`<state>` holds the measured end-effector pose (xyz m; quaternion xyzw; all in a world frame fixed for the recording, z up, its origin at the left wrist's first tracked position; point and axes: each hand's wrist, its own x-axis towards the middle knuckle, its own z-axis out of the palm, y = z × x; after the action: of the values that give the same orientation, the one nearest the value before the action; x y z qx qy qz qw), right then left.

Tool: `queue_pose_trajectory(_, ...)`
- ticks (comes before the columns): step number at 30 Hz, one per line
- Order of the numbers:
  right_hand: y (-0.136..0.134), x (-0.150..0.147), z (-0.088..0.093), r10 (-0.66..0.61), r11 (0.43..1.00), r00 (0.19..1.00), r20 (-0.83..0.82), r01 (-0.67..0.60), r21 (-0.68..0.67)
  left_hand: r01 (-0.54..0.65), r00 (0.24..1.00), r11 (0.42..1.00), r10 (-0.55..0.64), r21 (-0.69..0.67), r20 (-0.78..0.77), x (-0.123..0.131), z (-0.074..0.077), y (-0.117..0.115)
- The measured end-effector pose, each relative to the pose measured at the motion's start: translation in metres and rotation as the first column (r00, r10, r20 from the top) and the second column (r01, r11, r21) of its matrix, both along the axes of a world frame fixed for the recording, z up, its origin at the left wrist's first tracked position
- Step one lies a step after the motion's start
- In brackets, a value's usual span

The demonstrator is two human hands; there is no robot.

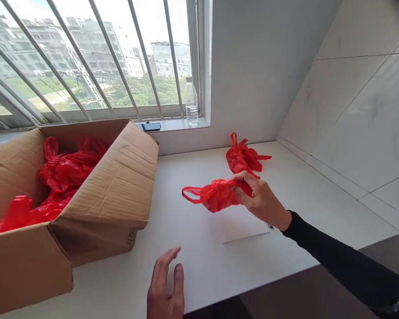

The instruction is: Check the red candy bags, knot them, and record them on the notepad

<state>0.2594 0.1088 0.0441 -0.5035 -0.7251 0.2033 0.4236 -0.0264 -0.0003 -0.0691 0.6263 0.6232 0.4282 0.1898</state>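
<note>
Smooth counter (202,261), crinkled red plastic bag (217,195) in right hand (257,197)

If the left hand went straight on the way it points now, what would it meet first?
Probably the crumpled red plastic bag with a loop handle held in the right hand. Depth is unclear: the bag looks raised, so the left hand might pass beneath it.

Right fingers (248,178) pinch together while left fingers (159,274) curl loosely, parted.
</note>
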Motion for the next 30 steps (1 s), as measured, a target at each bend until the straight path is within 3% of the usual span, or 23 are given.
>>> queue_pose_trajectory(3,-0.039,-0.018,-0.019,0.03,0.986,0.994,-0.109,-0.048,-0.162,0.007,0.994,1.0,-0.004,-0.029,0.112,0.014,0.018,0.009)
queue_pose_trajectory(9,-0.086,-0.034,-0.055,0.07,0.932,0.986,-0.152,-0.119,-0.342,0.276,0.936,0.949,-0.228,-0.155,0.267,0.028,0.038,0.001)
queue_pose_trajectory(13,-0.098,-0.035,-0.056,0.038,0.972,0.997,-0.074,-0.054,-0.227,0.328,0.918,0.924,-0.262,-0.196,0.297,0.03,0.037,-0.003)
queue_pose_trajectory(18,-0.099,-0.041,-0.059,0.081,0.997,0.988,0.132,-0.079,-0.021,0.344,0.928,0.921,-0.303,-0.182,0.217,0.032,0.037,0.001)
queue_pose_trajectory(24,-0.093,-0.041,-0.07,0.017,1.0,0.972,0.233,-0.022,0.019,0.354,0.932,0.912,-0.326,-0.207,0.158,0.029,0.036,0.002)
queue_pose_trajectory(30,-0.092,-0.033,-0.072,0.067,0.998,0.964,0.259,-0.062,-0.029,0.323,0.943,0.941,-0.312,-0.101,0.116,0.03,0.034,0.003)
